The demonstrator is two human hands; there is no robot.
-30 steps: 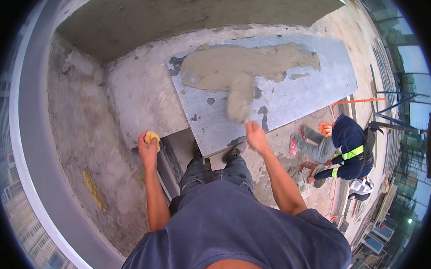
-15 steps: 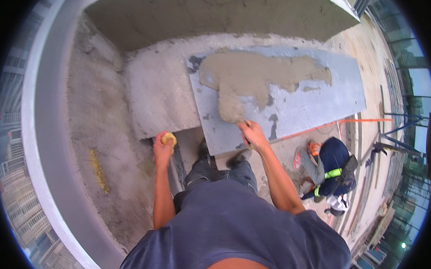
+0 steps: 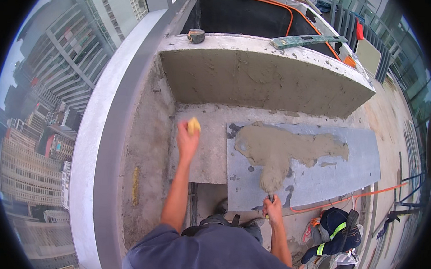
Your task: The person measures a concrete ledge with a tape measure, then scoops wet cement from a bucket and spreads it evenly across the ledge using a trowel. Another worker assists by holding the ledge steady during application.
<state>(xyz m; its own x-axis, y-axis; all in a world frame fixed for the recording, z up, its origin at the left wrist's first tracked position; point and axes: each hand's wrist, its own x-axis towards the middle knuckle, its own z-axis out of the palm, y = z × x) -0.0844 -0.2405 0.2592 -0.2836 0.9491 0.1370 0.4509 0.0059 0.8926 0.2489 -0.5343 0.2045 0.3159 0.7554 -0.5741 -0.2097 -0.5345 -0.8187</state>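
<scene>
A yellow sponge point(image 3: 194, 126) is gripped in my raised left hand point(image 3: 187, 144), above the bare concrete ledge and short of the plastered wall. My right hand point(image 3: 274, 210) is closed round the handle of a trowel point(image 3: 270, 198) at the near edge of the large grey board point(image 3: 337, 181). Wet mortar point(image 3: 276, 148) spreads over the board's far half, with a tongue reaching down to the trowel. Mortar covers the blade, so its outline is hidden. Beyond the board stands a low wall point(image 3: 269, 82) faced with rough, damp-looking mortar.
On the wall's top lie a small dark container point(image 3: 196, 36) and a long green level-like bar point(image 3: 309, 41). A metal parapet point(image 3: 107, 116) runs along the left, with tall buildings far below. A co-worker point(image 3: 338, 233) crouches at lower right, near an orange cable point(image 3: 379, 191).
My left hand has lifted the sponge forward from the ledge's near edge. The view has tilted up, bringing the wall top into sight. My right hand still holds the trowel at the mortar.
</scene>
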